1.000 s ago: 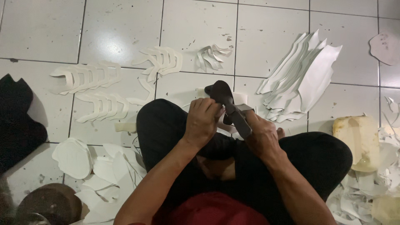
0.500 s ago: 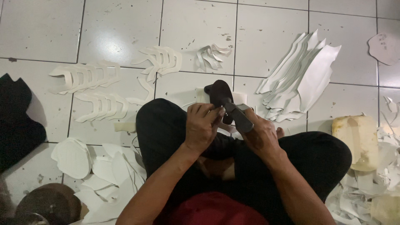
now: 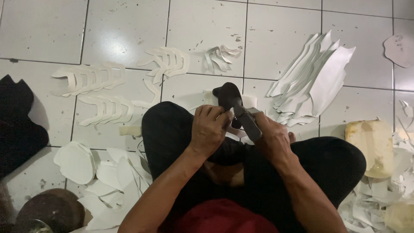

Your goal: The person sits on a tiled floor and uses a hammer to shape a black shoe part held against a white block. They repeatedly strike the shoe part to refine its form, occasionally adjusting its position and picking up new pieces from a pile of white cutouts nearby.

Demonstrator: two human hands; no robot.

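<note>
Black shaped piece (image 3: 227, 96): unmoved since a second ago; left hand (image 3: 208, 130) pinches it, right hand (image 3: 271, 139) stays clamped on dark tool (image 3: 246, 122) beside it.

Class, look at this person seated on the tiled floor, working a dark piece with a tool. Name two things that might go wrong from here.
1. The left hand pinches the dark piece right beside the tool gripped by the right hand; a slip might nick the fingers.
2. The work happens above the lap, so a slip may reach the leg.
</note>
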